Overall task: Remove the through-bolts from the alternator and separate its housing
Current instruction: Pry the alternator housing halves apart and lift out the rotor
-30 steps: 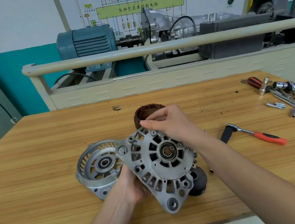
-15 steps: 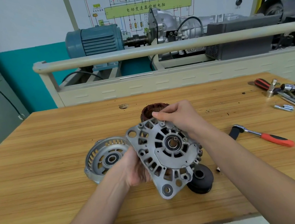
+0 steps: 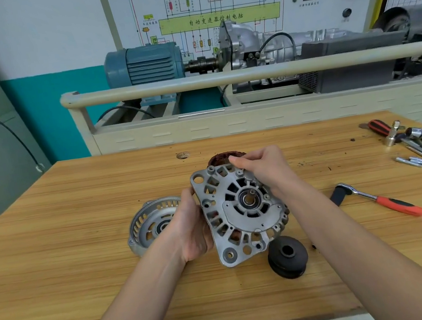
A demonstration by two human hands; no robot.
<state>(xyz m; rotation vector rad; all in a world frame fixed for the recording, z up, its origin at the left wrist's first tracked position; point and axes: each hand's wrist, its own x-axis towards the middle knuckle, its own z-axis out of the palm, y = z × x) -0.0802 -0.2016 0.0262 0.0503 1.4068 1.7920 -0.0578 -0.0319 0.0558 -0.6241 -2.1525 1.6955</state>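
I hold a silver cast alternator housing half upright above the wooden bench, its bearing and shaft end facing me. My left hand grips its left edge from behind. At the top right edge my right hand pinches the rim. Copper windings show through the slots. The other housing half, round and slotted, lies flat on the bench to the left, partly behind my left hand. A brown wound stator sits behind the held part. A black pulley lies just right of the housing's lower corner.
A ratchet with an orange handle lies to the right. More wrenches, sockets and small bolts are scattered at the far right. A beige rail and a training rig with a blue motor stand behind the bench.
The held housing has been turned slightly and lifted; my left hand shifted up along its left edge. The camera view moved, so the bench items sit further right in frame.
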